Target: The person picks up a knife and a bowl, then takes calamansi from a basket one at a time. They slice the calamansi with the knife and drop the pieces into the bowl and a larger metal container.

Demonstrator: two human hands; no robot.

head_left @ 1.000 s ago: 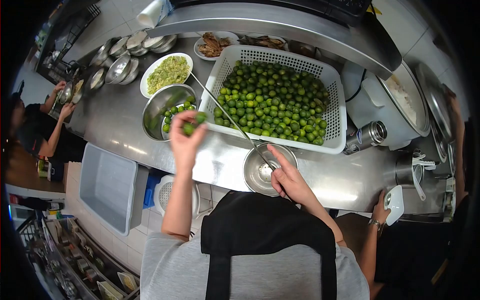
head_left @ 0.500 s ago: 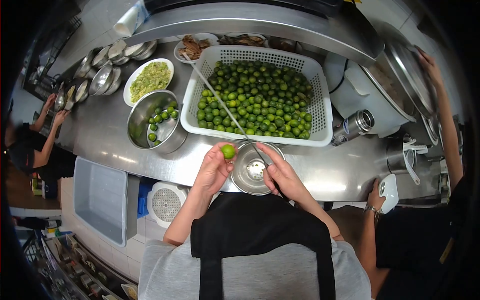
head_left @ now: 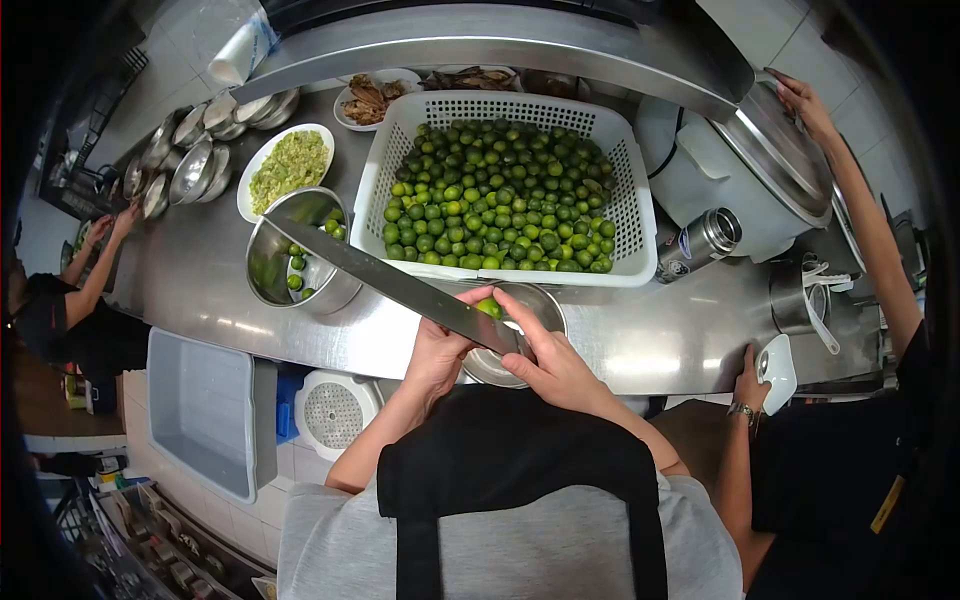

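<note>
My right hand [head_left: 548,358] is closed around the handle end of a large kitchen knife [head_left: 385,283]. Its broad blade slants up to the left, with the tip over a steel pot [head_left: 352,285] that has several limes inside. Behind the blade, my left hand [head_left: 438,358] grips a small green lime [head_left: 489,307], its fingers partly hidden by the steel. Fingers of the right hand also reach close to this fruit. Beneath both hands sits a shallow metal bowl [head_left: 558,312], largely covered by them. Just beyond is a white perforated basket [head_left: 636,205] heaped with limes [head_left: 500,195].
An oval plate of chopped green food [head_left: 290,170] and stacked metal bowls [head_left: 192,172] stand at left. A steel flask [head_left: 703,243] is right of the basket. A co-worker's hand [head_left: 800,100] touches a large lid [head_left: 785,145]. A grey tub [head_left: 205,410] lies below the counter.
The knife has swung left and turned its flat side up. My left hand has brought the lime rightward to the blade. At right, the co-worker's lid has come down onto the big container.
</note>
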